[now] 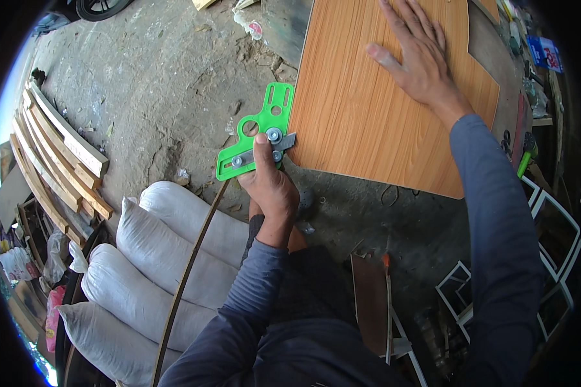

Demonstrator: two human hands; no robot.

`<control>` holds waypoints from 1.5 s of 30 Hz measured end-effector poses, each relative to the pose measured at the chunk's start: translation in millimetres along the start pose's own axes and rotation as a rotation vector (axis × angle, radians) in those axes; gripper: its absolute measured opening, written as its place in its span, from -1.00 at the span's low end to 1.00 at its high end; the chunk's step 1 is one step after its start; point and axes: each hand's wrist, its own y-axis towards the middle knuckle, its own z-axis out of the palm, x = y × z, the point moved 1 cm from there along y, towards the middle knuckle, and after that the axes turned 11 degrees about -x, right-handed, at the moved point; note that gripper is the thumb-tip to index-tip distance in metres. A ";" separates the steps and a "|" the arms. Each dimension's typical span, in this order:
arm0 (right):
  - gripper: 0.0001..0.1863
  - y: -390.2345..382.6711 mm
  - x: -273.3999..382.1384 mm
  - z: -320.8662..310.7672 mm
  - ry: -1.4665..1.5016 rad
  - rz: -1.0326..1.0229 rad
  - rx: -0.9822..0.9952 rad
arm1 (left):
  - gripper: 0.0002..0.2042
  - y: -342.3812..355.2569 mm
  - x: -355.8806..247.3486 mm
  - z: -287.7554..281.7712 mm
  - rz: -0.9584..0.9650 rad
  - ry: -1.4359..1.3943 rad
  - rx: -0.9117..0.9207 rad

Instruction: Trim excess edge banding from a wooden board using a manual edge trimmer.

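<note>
My left hand is closed around a flat bright-green tool with round holes, slots, silver bolts and a grey metal blade-like plate. Its thumb presses on the tool's face. The tool's right side is at the left edge of a wood-grain board, near that board's lower left corner; whether they touch, I cannot tell. On the board's upper right part my right hand lies flat, fingers spread. A long narrow brown strip runs from the lower edge up to the tool; whether it is joined to it is hidden.
Several stuffed white sacks lie at the lower left. Beyond them are stacked wooden battens. White metal frames stand at the right. A brown panel is by my legs, and a wheel shows at the top left.
</note>
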 end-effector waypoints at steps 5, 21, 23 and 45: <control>0.02 6.8 -21.0 -5.3 0.097 0.000 0.044 | -0.83 -2.3 7.1 12.2 0.010 -0.016 -0.001; 0.02 8.0 -24.0 -7.3 0.164 -0.031 0.026 | -0.73 1.0 -14.4 39.1 0.093 0.263 0.065; 0.01 6.0 -26.0 -5.1 0.149 -0.037 0.028 | -0.76 0.7 -13.7 40.6 0.126 0.182 0.070; -0.02 5.6 -25.3 -3.2 0.178 -0.040 -0.007 | -0.70 -8.8 -17.0 36.8 0.146 0.122 0.023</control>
